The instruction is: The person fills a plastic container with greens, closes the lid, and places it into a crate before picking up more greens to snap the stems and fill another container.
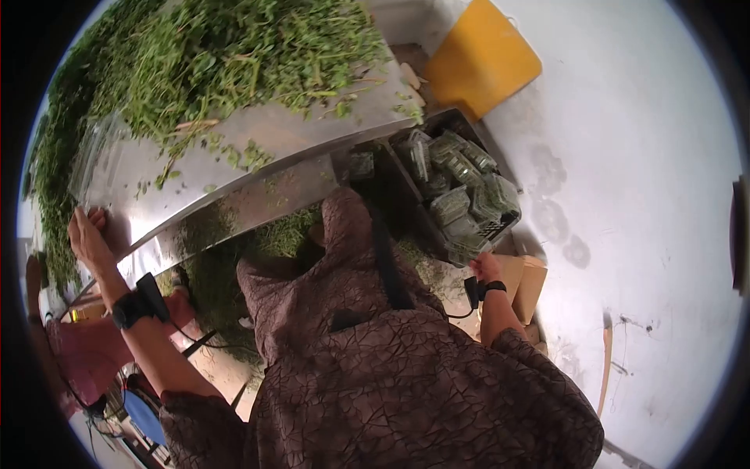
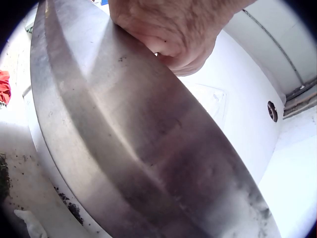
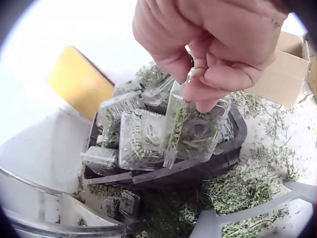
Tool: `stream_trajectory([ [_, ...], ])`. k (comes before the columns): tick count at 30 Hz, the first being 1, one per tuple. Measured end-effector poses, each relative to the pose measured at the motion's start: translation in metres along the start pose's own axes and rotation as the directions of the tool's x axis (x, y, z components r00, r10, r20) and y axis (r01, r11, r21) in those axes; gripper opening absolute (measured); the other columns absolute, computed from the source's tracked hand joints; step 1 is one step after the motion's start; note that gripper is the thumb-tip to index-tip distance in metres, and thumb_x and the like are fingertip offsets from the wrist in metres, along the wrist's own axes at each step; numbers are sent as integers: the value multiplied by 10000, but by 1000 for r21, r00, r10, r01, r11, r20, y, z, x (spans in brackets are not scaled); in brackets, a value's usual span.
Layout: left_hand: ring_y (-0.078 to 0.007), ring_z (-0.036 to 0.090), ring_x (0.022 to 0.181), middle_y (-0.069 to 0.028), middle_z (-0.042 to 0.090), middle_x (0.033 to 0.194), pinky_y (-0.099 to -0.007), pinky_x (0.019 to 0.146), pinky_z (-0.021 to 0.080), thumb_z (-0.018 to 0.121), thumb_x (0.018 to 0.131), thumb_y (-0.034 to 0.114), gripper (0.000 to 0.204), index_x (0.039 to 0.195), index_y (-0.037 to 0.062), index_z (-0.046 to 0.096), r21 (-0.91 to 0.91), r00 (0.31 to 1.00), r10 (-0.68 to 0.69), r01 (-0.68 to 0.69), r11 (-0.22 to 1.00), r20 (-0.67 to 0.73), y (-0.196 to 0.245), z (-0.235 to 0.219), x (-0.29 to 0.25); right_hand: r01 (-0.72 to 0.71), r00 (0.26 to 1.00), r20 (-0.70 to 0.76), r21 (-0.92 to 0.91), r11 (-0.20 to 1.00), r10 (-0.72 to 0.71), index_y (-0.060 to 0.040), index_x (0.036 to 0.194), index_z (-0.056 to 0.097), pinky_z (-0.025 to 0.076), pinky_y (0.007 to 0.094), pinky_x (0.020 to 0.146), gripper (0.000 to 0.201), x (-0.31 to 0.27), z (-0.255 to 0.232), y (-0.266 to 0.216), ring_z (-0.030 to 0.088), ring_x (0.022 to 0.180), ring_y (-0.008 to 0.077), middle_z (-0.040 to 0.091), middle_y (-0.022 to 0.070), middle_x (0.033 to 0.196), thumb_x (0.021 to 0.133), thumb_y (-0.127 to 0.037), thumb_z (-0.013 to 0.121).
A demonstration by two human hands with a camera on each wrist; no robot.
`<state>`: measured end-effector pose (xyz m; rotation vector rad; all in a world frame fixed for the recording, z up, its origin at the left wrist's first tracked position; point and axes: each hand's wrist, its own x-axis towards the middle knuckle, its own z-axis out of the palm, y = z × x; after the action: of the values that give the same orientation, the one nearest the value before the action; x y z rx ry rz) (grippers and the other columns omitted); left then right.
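Note:
My right hand (image 3: pixel 213 54) pinches the edge of a clear plastic clamshell box (image 3: pixel 190 131) with green sprigs inside. This box stands on edge over a black crate (image 3: pixel 163 173) filled with similar boxes (image 3: pixel 141 139). In the head view the right hand (image 1: pixel 487 268) is at the crate's near end. My left hand (image 1: pixel 90 238) is at the left end of the metal table (image 1: pixel 312 129), its fingers bent at the edge, close to clear plastic pieces (image 1: pixel 98 152). From the left wrist, the back of the left hand (image 2: pixel 173 29) hides its fingertips, and I cannot tell whether they hold anything.
A large heap of green herbs (image 1: pixel 234 55) covers the table's far part. Cut greens (image 3: pixel 237 193) litter the floor beside the crate. A yellow board (image 1: pixel 484 59) leans at the white wall, and a cardboard box (image 1: pixel 527 285) stands by the right hand. Another person's pink-clothed arm (image 1: pixel 90 352) shows at left.

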<state>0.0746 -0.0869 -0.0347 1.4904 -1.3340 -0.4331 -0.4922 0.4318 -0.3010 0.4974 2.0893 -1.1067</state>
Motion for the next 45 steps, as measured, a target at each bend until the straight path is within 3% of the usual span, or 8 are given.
stream_trajectory([
  [6,-185,659,760,-150,664,914,-253,680,522,520,934,263,378,1098,-74,561,-65,1000,2,-4,998,-31,28,11,-19,3,996,90,-69,998,3,-39,771,553,370,304,372,122,5,-1,10,537,453,169,636,111,671,795,-145,496],
  [10,-182,658,720,-153,661,900,-241,642,520,501,933,238,369,1101,-86,548,-128,999,-9,3,992,-42,35,16,-23,7,995,101,10,1000,-8,-5,762,555,374,300,350,91,12,3,9,565,468,179,614,142,665,780,-93,544],
  [15,-136,611,651,-116,662,856,-231,554,467,480,932,260,336,1028,-52,561,-151,977,21,-54,987,-213,53,21,-41,92,985,163,-166,982,-65,9,745,553,369,307,349,93,5,7,0,540,437,185,615,151,651,768,-80,541],
  [23,-104,555,572,-96,659,778,-243,502,424,495,910,251,296,922,-30,584,-264,979,-22,-33,964,-205,49,28,-39,86,992,96,-70,994,-79,20,664,576,411,318,409,150,-21,7,-8,600,491,204,626,140,627,767,-87,556],
  [25,-102,542,535,-83,656,730,-240,484,410,503,904,242,277,905,-19,595,-249,981,-25,-24,968,-193,48,28,-36,119,986,113,48,992,-124,40,705,561,412,318,401,135,-18,4,-3,606,500,229,608,162,642,762,-81,548],
  [35,-103,549,563,-88,661,754,-237,502,414,473,914,248,308,957,-22,614,-336,986,-11,-47,941,-167,44,34,-34,109,992,57,52,993,-112,45,727,540,353,274,335,104,-36,-1,-10,561,446,185,619,186,652,755,-54,522],
  [37,-104,548,566,-91,660,759,-237,504,414,468,914,248,311,960,-23,614,-326,987,-8,-45,944,-161,44,33,-35,182,977,116,-5,983,-180,53,715,545,352,273,331,117,-49,-2,-14,551,434,185,617,185,641,751,-57,532],
  [45,-94,537,572,-87,653,769,-228,508,400,450,944,249,309,973,-12,611,-359,987,22,-79,930,-160,42,35,-34,201,976,92,-16,979,-199,57,646,558,337,281,325,151,-61,-5,-20,566,448,174,601,161,597,728,-68,539],
])
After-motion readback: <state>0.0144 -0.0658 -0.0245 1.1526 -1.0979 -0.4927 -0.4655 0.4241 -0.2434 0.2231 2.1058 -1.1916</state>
